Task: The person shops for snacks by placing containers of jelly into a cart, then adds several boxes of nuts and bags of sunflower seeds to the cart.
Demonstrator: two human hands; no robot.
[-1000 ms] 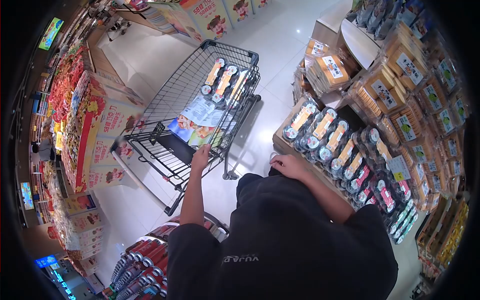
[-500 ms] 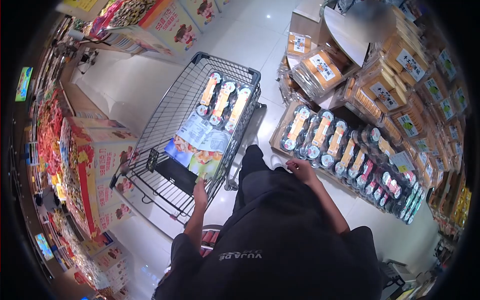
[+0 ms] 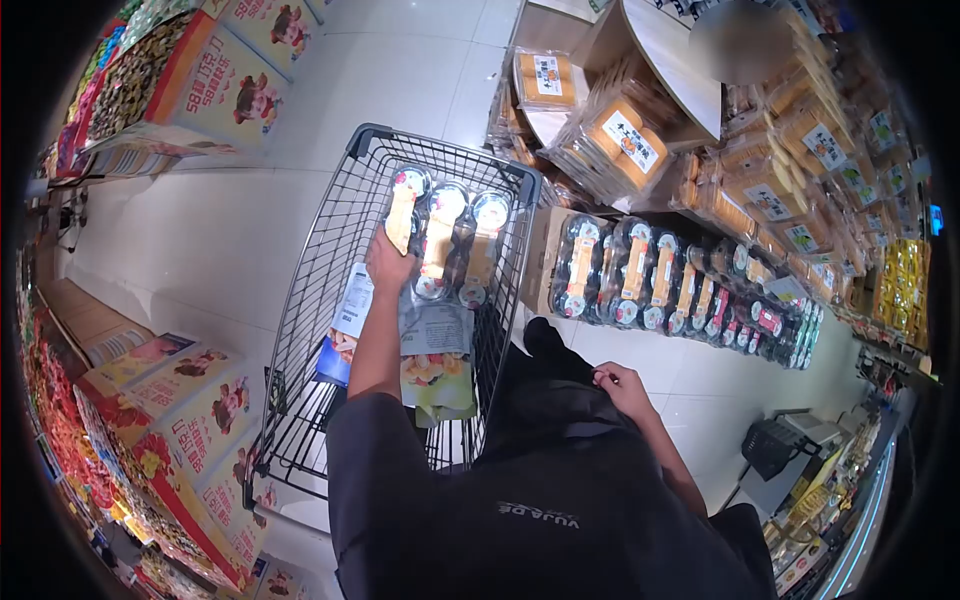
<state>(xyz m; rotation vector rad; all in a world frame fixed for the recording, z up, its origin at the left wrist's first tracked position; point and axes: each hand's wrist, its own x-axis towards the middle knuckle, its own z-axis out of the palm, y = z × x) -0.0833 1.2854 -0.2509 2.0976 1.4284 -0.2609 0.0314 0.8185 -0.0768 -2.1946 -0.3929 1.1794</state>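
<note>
My left hand (image 3: pixel 388 262) reaches into the shopping cart (image 3: pixel 300 240) and is closed around the near end of the leftmost pack of lidded cups (image 3: pixel 404 205). This pack has an orange label band and slants slightly, its near end hidden by the hand. Beside it lie a middle pack (image 3: pixel 438 240) and a right pack (image 3: pixel 484 250) of the same kind. Nearer to me in the cart are a grey-and-green food bag (image 3: pixel 437 345) and a blue-white bag (image 3: pixel 345 330), partly behind my forearm. My right hand (image 3: pixel 622 388) hangs by my hip, fingers curled in with nothing visible in them.
Right of the cart, an open carton (image 3: pixel 540 262) holds rows of similar cup packs (image 3: pixel 635 275). Bagged bread (image 3: pixel 628 140) is piled on a display behind it. Candy display boxes (image 3: pixel 225 90) stand on the left. A dark basket (image 3: pixel 775 447) sits at the lower right.
My left hand has moved from the near end of the cart forward onto the leftmost cup pack. The view has turned, and my right hand stays beside my body.
</note>
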